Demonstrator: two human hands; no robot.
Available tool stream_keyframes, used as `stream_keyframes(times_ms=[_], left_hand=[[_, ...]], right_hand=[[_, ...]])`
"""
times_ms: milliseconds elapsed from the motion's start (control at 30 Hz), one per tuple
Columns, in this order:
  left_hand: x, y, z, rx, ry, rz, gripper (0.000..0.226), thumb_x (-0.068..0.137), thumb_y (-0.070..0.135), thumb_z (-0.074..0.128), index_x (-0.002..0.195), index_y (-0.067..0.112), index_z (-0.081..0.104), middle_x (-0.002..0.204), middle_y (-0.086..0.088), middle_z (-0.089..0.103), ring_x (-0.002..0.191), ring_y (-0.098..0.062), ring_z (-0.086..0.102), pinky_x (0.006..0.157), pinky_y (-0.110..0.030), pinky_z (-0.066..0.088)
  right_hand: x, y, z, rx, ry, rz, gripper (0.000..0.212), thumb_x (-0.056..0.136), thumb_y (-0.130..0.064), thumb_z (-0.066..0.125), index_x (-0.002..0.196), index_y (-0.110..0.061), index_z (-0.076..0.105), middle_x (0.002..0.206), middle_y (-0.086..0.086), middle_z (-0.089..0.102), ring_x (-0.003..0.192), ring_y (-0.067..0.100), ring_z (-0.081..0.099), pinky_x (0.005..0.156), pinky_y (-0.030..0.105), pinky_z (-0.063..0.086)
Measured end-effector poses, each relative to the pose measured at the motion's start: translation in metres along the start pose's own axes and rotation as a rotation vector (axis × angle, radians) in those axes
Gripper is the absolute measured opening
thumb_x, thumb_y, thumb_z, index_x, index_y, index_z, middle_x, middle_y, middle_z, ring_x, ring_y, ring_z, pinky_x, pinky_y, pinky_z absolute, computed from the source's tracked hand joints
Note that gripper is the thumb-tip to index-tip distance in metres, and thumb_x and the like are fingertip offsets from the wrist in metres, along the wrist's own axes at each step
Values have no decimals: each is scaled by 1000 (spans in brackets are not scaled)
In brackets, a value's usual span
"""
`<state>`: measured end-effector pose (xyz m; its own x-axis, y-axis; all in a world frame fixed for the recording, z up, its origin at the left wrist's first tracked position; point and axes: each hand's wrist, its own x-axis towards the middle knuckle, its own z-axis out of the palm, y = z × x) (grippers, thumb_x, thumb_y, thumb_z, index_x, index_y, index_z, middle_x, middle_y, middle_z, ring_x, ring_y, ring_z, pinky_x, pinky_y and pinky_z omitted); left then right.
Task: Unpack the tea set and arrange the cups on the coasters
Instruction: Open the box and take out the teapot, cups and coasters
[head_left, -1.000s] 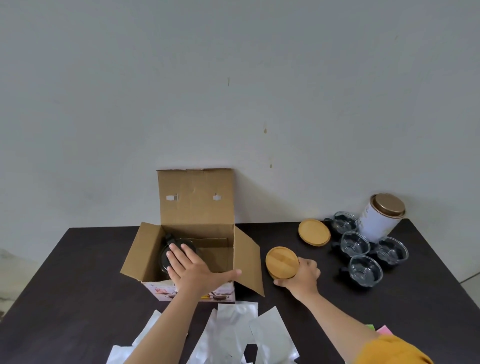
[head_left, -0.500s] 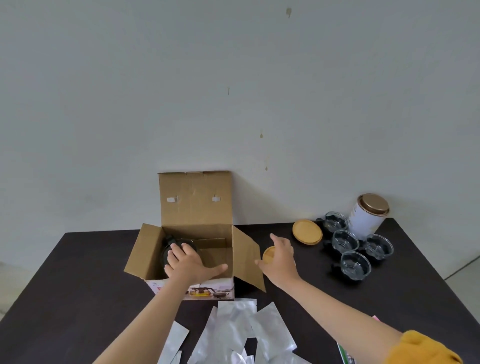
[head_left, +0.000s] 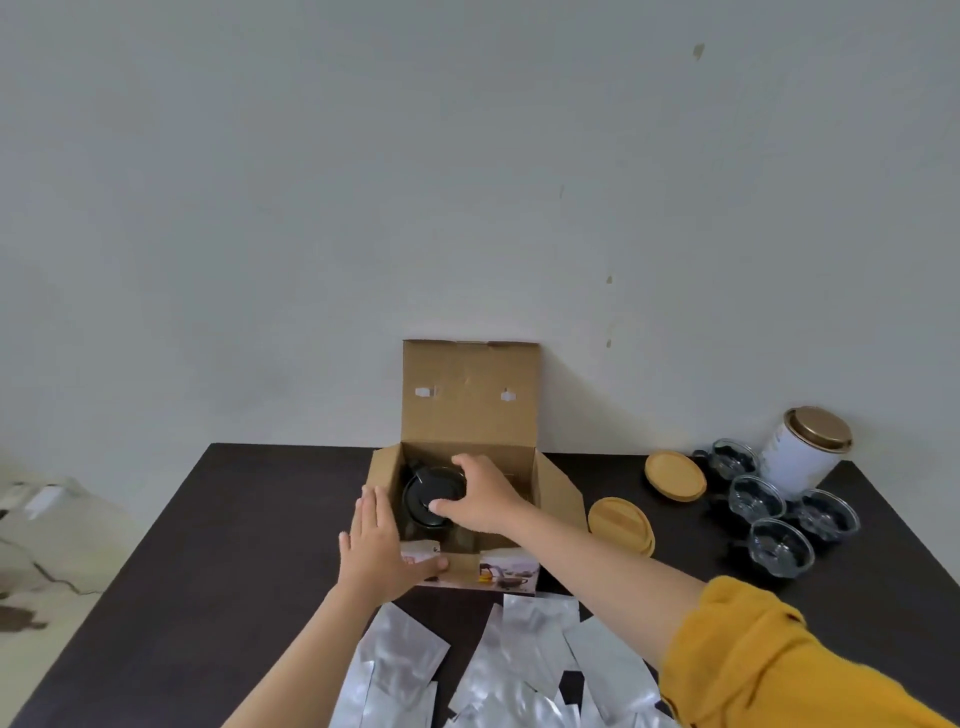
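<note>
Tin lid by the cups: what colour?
Bronze-gold, on the white tin, shown in the head view.

No words, brands or numbers can be read anywhere. The near face of the cardboard box carries a printed picture with marks too small to make out, and the white tin at the far right shows only a blurred, faint print.
</note>
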<state>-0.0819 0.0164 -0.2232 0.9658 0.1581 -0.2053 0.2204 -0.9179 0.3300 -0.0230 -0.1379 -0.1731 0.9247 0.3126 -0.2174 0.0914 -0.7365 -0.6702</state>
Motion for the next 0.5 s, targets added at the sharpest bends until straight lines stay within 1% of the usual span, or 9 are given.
stream_keyframes(times_ms=[100,167,233,333,400,500], left_hand=[[0,-1,5,-65,36,16,134,62,73,67,150,12,-14,160,-6,-12,148,-25,-5,116,-52,11],[1,-3,6,-89,55,22,134,62,73,68,150,13,-13,160,-5,-10,148,-25,-4,116,-51,11],[1,-4,8,-84,66,27,134,63,73,68,150,13,-14,160,-5,-10,148,-24,-3,117,-50,11],[3,-5,10,-48,86,36,132,64,75,64,149,13,-15,160,-5,-11,148,-24,-5,117,-49,11],[4,-6,11,-31,90,43,130,65,76,62,149,15,-16,160,-5,-11,148,-25,-6,117,-49,12],[5,-7,11,-15,87,47,128,65,77,60,150,18,-15,160,-6,-10,148,-25,-6,117,-50,11]], right_hand=[[13,-12,11,-206,-124,39,97,76,-46,75,149,-14,21,152,12,26,138,33,31,108,44,38],[19,-17,19,-292,-149,68,100,74,-46,77,149,-14,19,152,13,23,138,36,30,107,44,39],[24,-19,25,-310,-126,92,98,75,-42,78,148,-14,20,151,14,23,135,37,34,103,43,44],[24,-22,32,-306,-44,97,92,73,-39,78,144,-13,26,147,14,29,127,34,43,94,38,50],[23,-22,34,-289,-4,107,92,71,-41,79,142,-13,29,144,13,32,124,32,45,91,36,52],[18,-23,27,-257,30,109,93,67,-42,81,141,-14,32,141,12,35,122,31,47,89,37,53]])
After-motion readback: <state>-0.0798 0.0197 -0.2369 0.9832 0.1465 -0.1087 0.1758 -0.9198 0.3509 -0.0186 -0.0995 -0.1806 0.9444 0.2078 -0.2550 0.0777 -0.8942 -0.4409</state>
